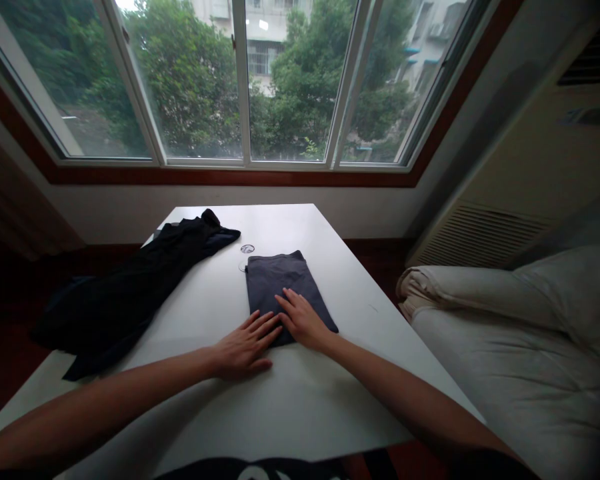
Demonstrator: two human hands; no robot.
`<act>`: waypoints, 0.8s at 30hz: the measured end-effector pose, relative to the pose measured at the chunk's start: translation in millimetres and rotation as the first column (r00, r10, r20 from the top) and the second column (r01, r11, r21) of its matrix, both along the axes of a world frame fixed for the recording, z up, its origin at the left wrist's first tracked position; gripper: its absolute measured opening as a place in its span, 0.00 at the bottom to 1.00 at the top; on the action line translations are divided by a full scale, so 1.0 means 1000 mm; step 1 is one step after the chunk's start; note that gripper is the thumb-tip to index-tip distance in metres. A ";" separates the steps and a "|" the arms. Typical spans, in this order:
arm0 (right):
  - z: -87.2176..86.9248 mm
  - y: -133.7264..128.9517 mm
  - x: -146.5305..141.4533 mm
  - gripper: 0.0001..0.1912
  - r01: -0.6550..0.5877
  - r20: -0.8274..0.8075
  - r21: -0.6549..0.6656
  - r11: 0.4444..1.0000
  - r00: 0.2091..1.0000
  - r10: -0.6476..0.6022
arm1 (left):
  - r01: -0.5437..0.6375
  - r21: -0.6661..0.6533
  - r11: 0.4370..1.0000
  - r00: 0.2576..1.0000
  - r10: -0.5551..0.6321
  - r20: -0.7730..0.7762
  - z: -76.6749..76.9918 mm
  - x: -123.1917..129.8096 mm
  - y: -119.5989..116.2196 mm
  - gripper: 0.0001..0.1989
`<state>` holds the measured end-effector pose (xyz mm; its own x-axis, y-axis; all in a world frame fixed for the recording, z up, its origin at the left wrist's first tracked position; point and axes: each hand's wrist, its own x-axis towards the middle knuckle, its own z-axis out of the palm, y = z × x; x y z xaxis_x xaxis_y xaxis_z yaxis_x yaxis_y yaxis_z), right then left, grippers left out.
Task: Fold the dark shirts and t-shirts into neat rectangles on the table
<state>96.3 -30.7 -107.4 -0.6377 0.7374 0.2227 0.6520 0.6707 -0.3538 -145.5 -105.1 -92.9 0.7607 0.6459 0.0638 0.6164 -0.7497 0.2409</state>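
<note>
A dark grey garment (pixel 275 277), folded into a flat rectangle, lies on the white table (pixel 375 373); its exact kind I cannot tell. My left hand (pixel 245 347) is spread with the fingertips on the garment's near left corner and the thumb by the tabletop. Flat on the cloth, near its middle, rests my right hand (pixel 303 320), fingers stretched out. The fingertips of the left hand come close to the right palm. Neither hand grips anything.
Dark clothes (pixel 145 280) lie heaped along the table's left side and hang over its edge. A small round mark or sticker (pixel 247 249) is on the tabletop beyond the garment. A pale padded sofa (pixel 490 347) stands to the right, and a window (pixel 290 80) is ahead.
</note>
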 end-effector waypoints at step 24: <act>-0.007 0.107 0.037 0.34 0.116 0.179 0.008 0.993 0.977 -0.116 | -0.894 0.381 0.236 0.230 0.971 -0.062 0.030 -0.219 0.124 0.27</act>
